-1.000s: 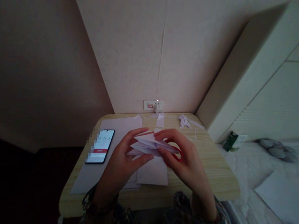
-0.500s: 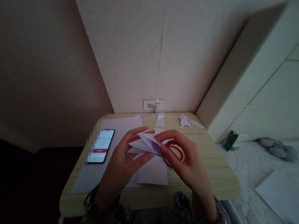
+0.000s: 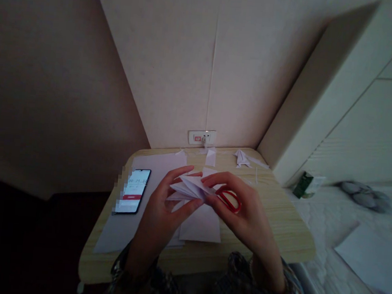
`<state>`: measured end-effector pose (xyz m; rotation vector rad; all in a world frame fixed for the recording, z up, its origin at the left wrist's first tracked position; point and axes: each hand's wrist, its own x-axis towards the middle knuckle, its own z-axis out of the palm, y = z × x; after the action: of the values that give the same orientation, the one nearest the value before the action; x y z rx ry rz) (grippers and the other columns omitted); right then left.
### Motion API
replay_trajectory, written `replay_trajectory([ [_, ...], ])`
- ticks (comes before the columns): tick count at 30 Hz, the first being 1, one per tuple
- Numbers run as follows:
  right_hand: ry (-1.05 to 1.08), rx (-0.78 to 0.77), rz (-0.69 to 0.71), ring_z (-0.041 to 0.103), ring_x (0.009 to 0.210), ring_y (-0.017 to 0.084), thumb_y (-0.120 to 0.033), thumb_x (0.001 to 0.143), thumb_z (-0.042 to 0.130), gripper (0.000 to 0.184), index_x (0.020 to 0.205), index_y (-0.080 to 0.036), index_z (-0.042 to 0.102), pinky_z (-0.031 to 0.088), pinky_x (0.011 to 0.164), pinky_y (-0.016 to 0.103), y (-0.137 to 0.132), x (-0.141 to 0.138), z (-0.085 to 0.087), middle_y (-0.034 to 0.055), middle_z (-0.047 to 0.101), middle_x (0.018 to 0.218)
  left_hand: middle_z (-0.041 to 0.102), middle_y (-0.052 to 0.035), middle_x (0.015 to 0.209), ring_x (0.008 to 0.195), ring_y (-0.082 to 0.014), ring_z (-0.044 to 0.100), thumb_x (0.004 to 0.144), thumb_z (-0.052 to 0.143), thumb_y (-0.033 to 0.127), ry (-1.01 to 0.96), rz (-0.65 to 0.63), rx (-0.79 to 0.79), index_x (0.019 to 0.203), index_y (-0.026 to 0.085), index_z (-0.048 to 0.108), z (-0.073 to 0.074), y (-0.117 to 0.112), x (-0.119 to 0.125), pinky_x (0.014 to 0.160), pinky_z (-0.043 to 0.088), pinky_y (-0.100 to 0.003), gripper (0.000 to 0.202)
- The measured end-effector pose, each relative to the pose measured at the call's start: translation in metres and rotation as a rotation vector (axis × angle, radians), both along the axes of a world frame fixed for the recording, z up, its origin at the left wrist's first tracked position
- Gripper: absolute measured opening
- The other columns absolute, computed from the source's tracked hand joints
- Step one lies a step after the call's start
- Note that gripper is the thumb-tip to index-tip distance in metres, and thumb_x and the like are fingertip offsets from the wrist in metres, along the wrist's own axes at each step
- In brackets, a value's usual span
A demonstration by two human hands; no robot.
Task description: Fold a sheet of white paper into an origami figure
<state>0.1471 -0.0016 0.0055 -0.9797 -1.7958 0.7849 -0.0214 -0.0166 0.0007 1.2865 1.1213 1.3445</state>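
Between my two hands is a piece of folded white paper (image 3: 188, 188) with several pointed layers fanned apart. My left hand (image 3: 161, 208) grips its left and lower side, thumb in front and fingers behind. On the right, my right hand (image 3: 242, 203) pinches the paper's right end between thumb and fingertips. Red-handled scissors (image 3: 231, 202) lie on the table behind my right hand; their blades are hidden. Below the folded paper, a white sheet (image 3: 201, 225) lies flat on the table.
A lit phone (image 3: 133, 192) rests on large white paper (image 3: 113, 233) at the table's left. A folded paper figure (image 3: 241, 158) and paper strips lie along the back edge, under a wall socket (image 3: 202, 137). Right of the table (image 3: 291, 233) is a bed (image 3: 324, 213) with a green box (image 3: 303, 184).
My right thumb and fingers have shifted slightly on the paper's right end, and its layers sit at a slightly different angle. My left hand stays nearly still.
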Motion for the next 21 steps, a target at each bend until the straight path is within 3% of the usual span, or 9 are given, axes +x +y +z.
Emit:
replay_trajectory([
  [3, 0.005, -0.012, -0.008, 0.065, 0.080, 0.018, -0.025, 0.091, 0.064, 0.007, 0.097, -0.022, 0.065, 0.052, 0.067, 0.031, -0.0006, 0.0016, 0.0009, 0.0042, 0.073, 0.098, 0.074, -0.0083, 0.118, 0.106, -0.0254, 0.072, 0.071, 0.084, 0.028, -0.020, 0.020, -0.031, 0.120, 0.021, 0.061, 0.0021, -0.0019, 0.0019, 0.092, 0.059, -0.037, 0.054],
  [8, -0.024, 0.026, 0.032, 0.065, 0.091, 0.020, -0.027, 0.089, 0.068, 0.014, 0.101, -0.022, 0.064, 0.053, 0.077, 0.033, -0.0012, 0.0031, 0.0012, 0.0041, 0.072, 0.102, 0.076, -0.0077, 0.116, 0.102, -0.0236, 0.073, 0.071, 0.084, 0.029, -0.036, 0.030, 0.000, 0.117, 0.020, 0.062, 0.0034, -0.0027, 0.0034, 0.089, 0.060, -0.034, 0.052],
  [17, -0.024, 0.048, -0.029, 0.068, 0.075, 0.016, -0.023, 0.090, 0.064, 0.005, 0.095, -0.022, 0.066, 0.052, 0.063, 0.027, -0.0030, 0.0043, 0.0024, 0.0025, 0.076, 0.093, 0.077, -0.0069, 0.111, 0.104, -0.0250, 0.073, 0.072, 0.084, 0.030, -0.017, 0.022, -0.020, 0.118, 0.022, 0.061, 0.0030, -0.0035, 0.0023, 0.087, 0.061, -0.034, 0.052],
  [21, 0.028, 0.111, -0.050, 0.069, 0.076, 0.015, -0.020, 0.092, 0.060, 0.008, 0.093, -0.021, 0.068, 0.053, 0.066, 0.025, -0.0024, 0.0056, 0.0000, 0.0013, 0.076, 0.088, 0.077, -0.0055, 0.111, 0.104, -0.0260, 0.073, 0.069, 0.085, 0.026, -0.002, -0.003, -0.042, 0.120, 0.024, 0.061, 0.0020, -0.0046, -0.0007, 0.087, 0.061, -0.035, 0.056],
])
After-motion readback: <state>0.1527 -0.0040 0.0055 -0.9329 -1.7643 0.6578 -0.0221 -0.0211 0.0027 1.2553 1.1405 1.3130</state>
